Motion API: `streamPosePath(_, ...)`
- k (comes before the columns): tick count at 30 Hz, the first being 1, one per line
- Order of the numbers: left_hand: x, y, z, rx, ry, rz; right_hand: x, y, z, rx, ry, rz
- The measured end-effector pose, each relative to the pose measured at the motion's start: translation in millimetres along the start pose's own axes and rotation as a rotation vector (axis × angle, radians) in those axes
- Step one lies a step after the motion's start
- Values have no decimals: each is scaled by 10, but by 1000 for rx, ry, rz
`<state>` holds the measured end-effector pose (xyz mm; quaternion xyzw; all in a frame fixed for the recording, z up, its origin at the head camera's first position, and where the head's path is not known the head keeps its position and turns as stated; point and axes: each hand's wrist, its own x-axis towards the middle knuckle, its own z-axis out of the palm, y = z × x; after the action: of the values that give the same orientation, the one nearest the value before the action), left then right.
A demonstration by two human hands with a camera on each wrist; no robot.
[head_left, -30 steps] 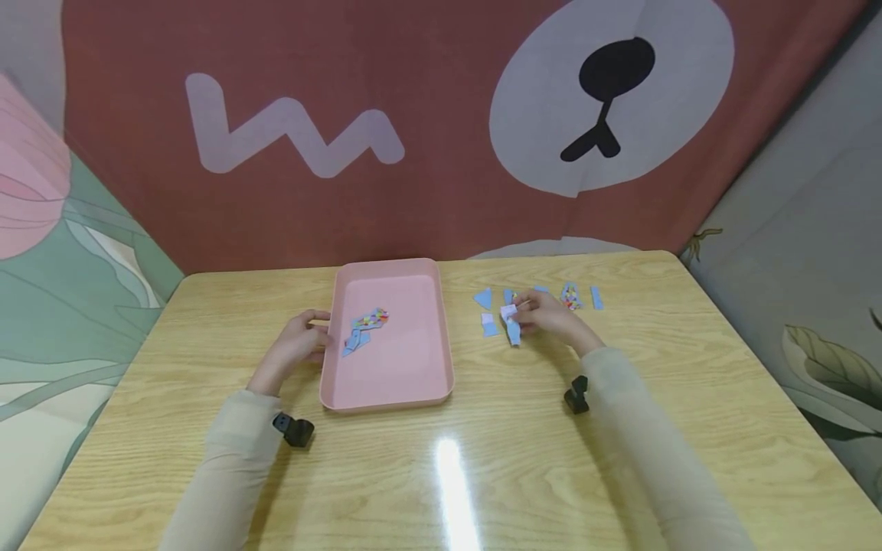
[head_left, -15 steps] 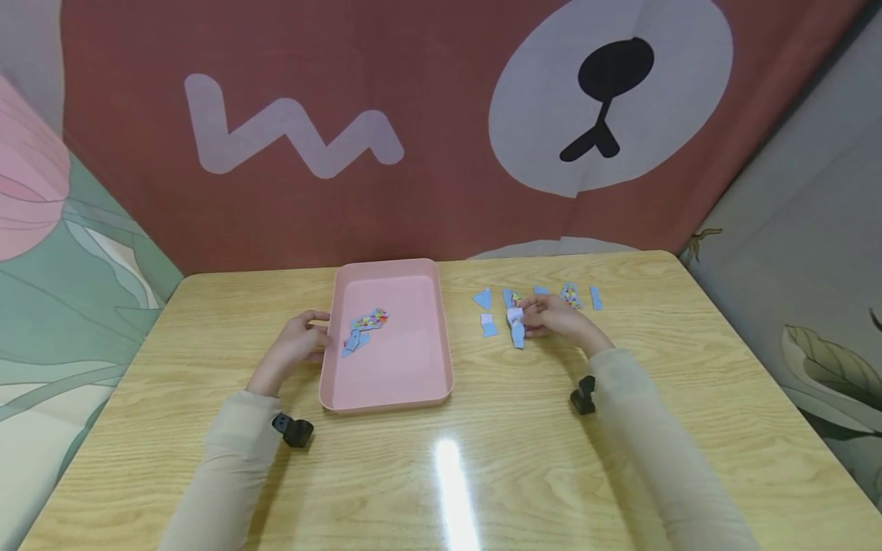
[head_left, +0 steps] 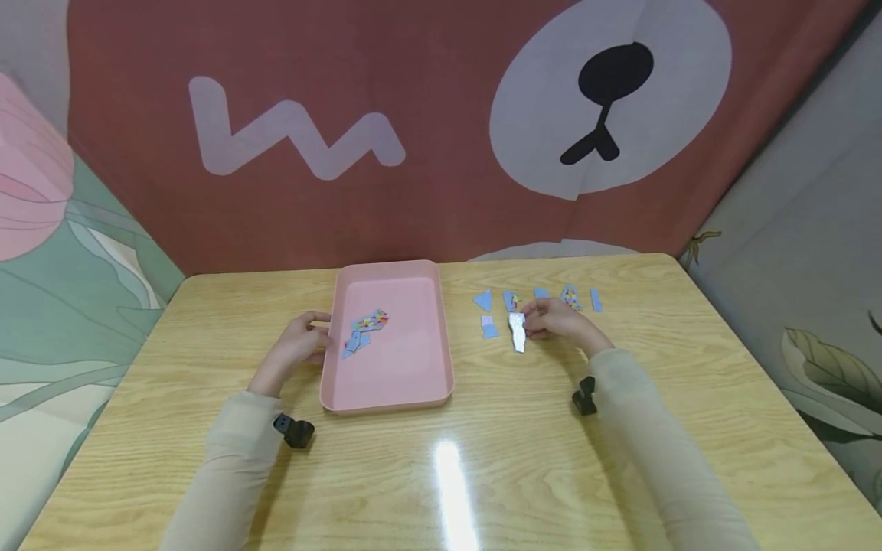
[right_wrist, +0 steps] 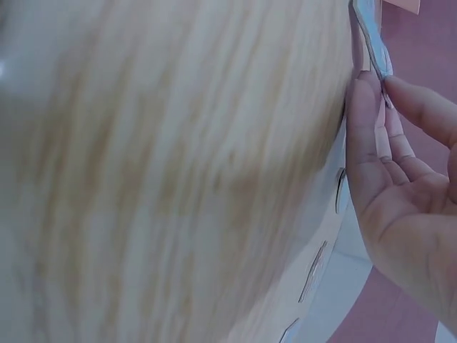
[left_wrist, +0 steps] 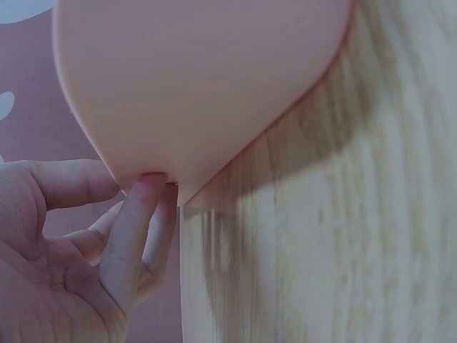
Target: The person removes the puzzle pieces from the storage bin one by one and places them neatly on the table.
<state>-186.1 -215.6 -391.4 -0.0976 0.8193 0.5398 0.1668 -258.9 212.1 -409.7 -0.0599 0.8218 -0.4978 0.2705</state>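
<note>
In the head view, my right hand (head_left: 556,317) pinches a flat, irregular puzzle piece (head_left: 517,334) between thumb and fingers; its face shines silvery there. The right wrist view shows the same piece (right_wrist: 373,39) edge-on and light blue, close to the table. With fairly straight fingers, my left hand (head_left: 298,344) touches the left side of the pink tray (head_left: 413,383). Its fingertips (left_wrist: 151,183) meet the tray's outer wall in the left wrist view. Inside the tray lie several pieces, some blue (head_left: 355,341), one with a multicoloured pattern (head_left: 372,320).
Several loose pieces lie in a row at the table's back right, among them a blue triangle (head_left: 484,300), a multicoloured piece (head_left: 570,297) and a narrow blue strip (head_left: 596,299). A pink-and-blue piece (head_left: 488,327) sits just left of the held one. A red-brown printed cloth (head_left: 441,207) hangs behind.
The right hand has shifted slightly to the right with its piece. The piece's face has gone from pink and blue to a silvery shine. The left hand and tray stay put.
</note>
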Motion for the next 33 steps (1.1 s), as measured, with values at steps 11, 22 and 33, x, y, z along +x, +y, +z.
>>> streamPosePath(11, 7, -4, 5, 23, 3, -19, 23, 14, -5, -61, 10, 35)
streamPosePath(22, 33, 10, -3, 19, 4, -20, 57, -40, -18, -171, 25, 47)
streamPosePath(33, 33, 0, -8, 36, 1, -14, 56, -41, -16, -193, 20, 34)
